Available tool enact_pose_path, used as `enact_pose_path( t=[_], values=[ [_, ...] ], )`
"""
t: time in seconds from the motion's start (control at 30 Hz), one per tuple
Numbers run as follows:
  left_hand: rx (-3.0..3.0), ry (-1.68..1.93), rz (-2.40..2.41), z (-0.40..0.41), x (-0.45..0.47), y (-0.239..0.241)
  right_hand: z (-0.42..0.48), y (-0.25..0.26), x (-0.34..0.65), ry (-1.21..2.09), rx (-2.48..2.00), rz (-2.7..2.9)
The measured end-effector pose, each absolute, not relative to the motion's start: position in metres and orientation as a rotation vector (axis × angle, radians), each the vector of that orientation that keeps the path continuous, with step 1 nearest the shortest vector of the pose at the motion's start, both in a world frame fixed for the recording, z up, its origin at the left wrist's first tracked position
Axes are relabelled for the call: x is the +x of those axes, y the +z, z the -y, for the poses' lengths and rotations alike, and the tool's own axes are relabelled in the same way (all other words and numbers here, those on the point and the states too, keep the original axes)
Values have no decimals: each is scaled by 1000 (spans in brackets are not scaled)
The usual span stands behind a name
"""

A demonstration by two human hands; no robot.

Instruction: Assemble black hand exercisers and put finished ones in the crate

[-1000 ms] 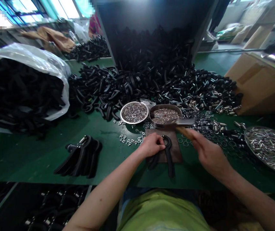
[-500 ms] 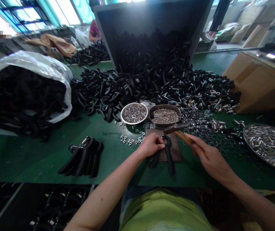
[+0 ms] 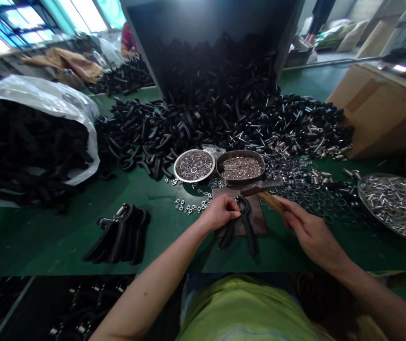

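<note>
The left hand [image 3: 221, 212] is pinching a clamp [image 3: 248, 229] on a plate [image 3: 259, 219] (likely steadying it) while the right hand [image 3: 307, 229] is gripping a hammer [image 3: 273, 201].

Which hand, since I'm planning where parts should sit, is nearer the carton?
Right. The right hand, gripping the hammer, is left of the carton and closer to the person; the left hand is farther left, on the clip.

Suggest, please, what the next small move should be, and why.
Probably a light tap with the hammer: the right hand grips its handle, its head near the curved end of the black part, which the left hand holds over the brown plate.
</note>
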State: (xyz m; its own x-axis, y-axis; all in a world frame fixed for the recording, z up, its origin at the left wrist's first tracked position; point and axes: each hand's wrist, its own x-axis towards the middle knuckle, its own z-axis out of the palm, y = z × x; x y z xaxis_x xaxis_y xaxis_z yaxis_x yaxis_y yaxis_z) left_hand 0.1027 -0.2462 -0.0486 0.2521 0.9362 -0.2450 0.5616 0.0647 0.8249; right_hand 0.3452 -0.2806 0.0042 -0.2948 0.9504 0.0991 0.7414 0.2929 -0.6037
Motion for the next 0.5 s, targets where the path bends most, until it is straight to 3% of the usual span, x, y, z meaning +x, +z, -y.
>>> enact_pose_path(
  t=[0.5],
  values=[
    [1743, 479, -1509, 250, 104, -40, 296, 17, 347, 603, -1488, 2141]
  ],
)
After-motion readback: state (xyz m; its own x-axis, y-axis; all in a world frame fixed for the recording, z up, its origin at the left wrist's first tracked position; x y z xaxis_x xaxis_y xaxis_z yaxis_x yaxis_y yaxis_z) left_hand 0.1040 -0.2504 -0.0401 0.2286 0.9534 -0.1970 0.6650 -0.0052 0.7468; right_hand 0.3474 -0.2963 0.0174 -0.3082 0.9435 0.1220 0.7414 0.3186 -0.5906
